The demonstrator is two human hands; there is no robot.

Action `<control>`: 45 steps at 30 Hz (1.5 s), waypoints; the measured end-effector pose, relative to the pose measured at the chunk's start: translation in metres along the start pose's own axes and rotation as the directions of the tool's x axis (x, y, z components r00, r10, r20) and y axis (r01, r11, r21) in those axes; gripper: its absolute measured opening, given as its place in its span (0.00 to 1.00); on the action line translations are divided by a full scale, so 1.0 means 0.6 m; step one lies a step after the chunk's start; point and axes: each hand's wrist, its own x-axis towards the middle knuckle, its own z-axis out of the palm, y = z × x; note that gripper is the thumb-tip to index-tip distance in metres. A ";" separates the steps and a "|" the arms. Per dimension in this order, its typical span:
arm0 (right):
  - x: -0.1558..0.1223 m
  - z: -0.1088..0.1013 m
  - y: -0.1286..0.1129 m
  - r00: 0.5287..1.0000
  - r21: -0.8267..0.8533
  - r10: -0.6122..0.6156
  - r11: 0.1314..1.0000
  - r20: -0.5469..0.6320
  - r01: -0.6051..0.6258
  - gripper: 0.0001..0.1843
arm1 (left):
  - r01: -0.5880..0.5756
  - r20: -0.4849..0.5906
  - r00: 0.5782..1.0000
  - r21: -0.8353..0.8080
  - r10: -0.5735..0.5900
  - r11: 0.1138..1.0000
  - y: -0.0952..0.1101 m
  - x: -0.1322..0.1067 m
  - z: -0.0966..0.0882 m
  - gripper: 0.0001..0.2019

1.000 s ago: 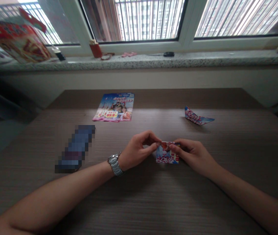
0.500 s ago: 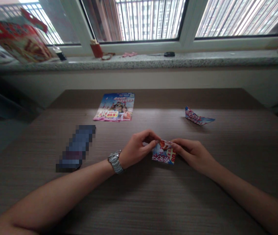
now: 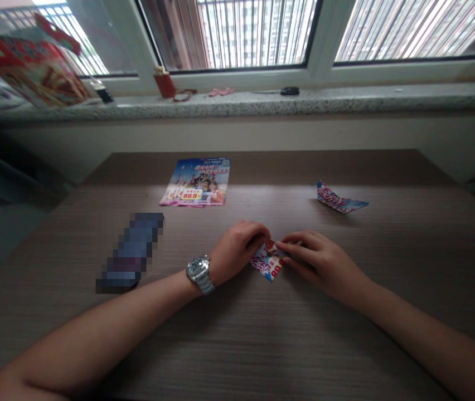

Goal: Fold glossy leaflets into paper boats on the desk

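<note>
Between my hands is a small folded paper flyer [image 3: 271, 266], printed in blue, red and white, turned so one corner points toward me. My left hand [image 3: 240, 248], with a metal watch [image 3: 199, 273] at the wrist, pinches its upper left part; the fingertips partly cover the paper. At the paper's right edge is my right hand [image 3: 323, 259], its fingers slightly apart, with the fingertips touching or very close to the edge. Further back on the right lies another folded paper piece [image 3: 340, 199] with similar print, its left end raised.
A stack of printed flyers [image 3: 199, 184] lies at the back left of the wooden table [image 3: 229, 345]. A pixelated phone-like object [image 3: 132, 250] is left of my left hand. On the stone windowsill [image 3: 346, 101] are a red holder [image 3: 164, 83], a screwdriver [image 3: 288, 91] and a red package [image 3: 40, 72].
The folded flyer has turned and shifted slightly left. My right hand has loosened its pinch and its fingers have spread. My left wrist has rolled, showing the watch face.
</note>
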 end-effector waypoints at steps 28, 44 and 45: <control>-0.001 -0.009 0.015 0.986 -0.130 -0.078 0.987 0.150 0.098 0.27 | -0.135 0.043 0.991 0.245 0.129 0.960 0.008 -0.004 -0.005 0.11; -0.009 -0.006 0.023 0.992 -0.199 -0.019 0.979 0.121 0.043 0.29 | -0.221 0.216 0.966 0.414 0.141 0.883 0.029 -0.019 0.000 0.21; -0.010 -0.004 0.022 0.992 -0.207 -0.012 0.978 0.125 0.037 0.29 | -0.218 0.227 0.965 0.424 0.130 0.879 0.031 -0.020 0.000 0.21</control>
